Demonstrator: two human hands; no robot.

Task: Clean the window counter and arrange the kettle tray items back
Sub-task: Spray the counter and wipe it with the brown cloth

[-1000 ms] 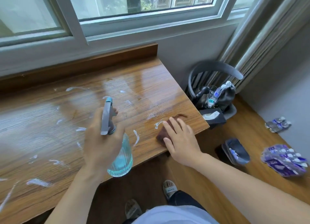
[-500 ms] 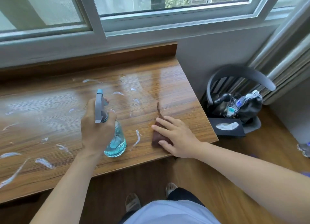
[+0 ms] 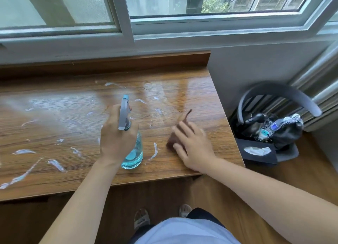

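The right hand (image 3: pixel 193 146) has slid the dark brown cloth (image 3: pixel 176 134) across the wet wooden surface (image 3: pixel 201 101), fingers spread flat on it. The left hand (image 3: pixel 117 135) still grips the clear blue spray bottle (image 3: pixel 132 152), so the wiping has only begun.

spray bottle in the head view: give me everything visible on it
The spray bottle has a clear ribbed body, plastic by the look of it, tinted by blue liquid, with a grey trigger head and a light blue nozzle tip pointing away toward the window. It stands roughly upright over the wooden counter, near its front edge, among white foam streaks. Whether its base touches the wood is unclear. The left hand grips its neck and trigger, hiding the upper body. Nothing else touches it.
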